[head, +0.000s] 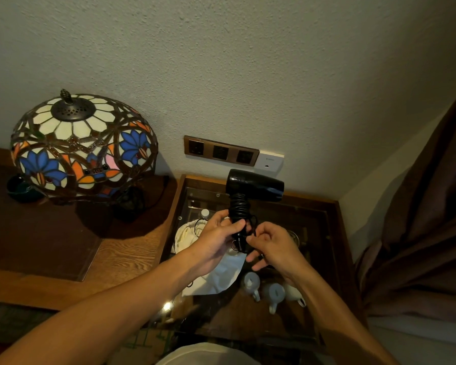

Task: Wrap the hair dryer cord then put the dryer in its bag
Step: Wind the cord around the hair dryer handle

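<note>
The black hair dryer (254, 185) is held upright in the air above the glass-topped table (313, 206), barrel pointing right, just below the wall socket strip (220, 151). Its cord (239, 208) is coiled in tight turns around the handle — the last loose loop hangs beside the lower end. The left hand (217, 237) is clenched around the handle below the coils. The right hand (270, 245) pinches the free end of the cord against the handle (a dark ring shows on one finger). Below the dryer, on the glass, lies the pale drawstring bag (187, 234), partly hidden by the left wrist. Left of the dryer stands a stained-glass lamp (83, 146); under the glass sit cups (263, 289).
</note>
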